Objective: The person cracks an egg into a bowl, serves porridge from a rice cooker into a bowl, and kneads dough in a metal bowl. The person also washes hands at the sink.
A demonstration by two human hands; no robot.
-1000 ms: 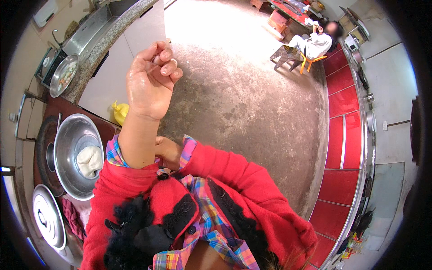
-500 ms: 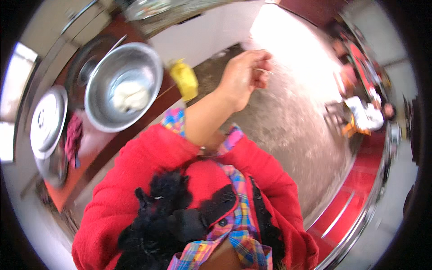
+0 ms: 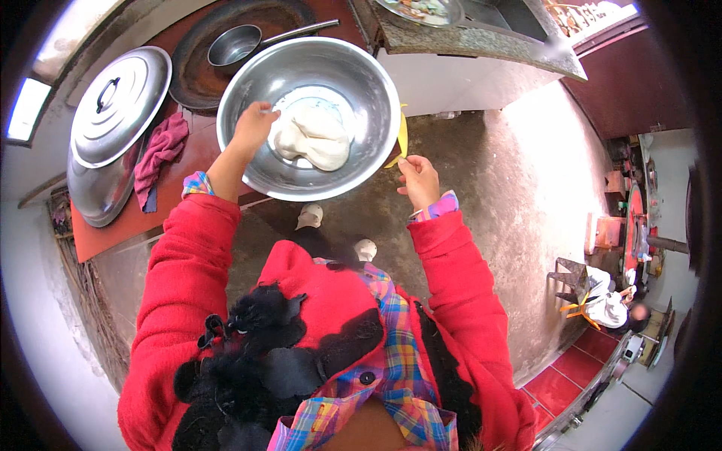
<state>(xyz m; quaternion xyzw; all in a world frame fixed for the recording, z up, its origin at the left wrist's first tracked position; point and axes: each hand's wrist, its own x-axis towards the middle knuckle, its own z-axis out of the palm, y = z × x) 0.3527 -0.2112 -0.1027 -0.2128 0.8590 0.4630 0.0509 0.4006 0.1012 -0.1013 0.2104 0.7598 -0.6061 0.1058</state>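
Observation:
A large metal bowl (image 3: 368,83) sits on the reddish-brown counter's edge with a smooth white lump of dough (image 3: 320,143) in its bottom. My left hand (image 3: 254,131) reaches over the bowl's left rim, fingers stretched toward the dough and holding nothing. It appears just short of the dough. Off the bowl's lower right side is my right hand (image 3: 420,180), its fingers loosely bent and apart. Its fingertips are beside a yellow cloth or bag (image 3: 403,135), mostly hidden behind the bowl; I cannot tell whether they touch.
Behind the bowl a long-handled metal ladle (image 3: 235,45) rests on a dark round pan lid (image 3: 195,71). Left stand a large metal lid (image 3: 120,105) and a crumpled maroon cloth (image 3: 159,154). A stone-edged sink counter (image 3: 466,41) lies beyond. A seated person (image 3: 605,304) is at far right.
My hands have come apart from in front of me, the left going over the bowl and the right beside it. My view has turned toward the counter, bringing the bowl to the centre.

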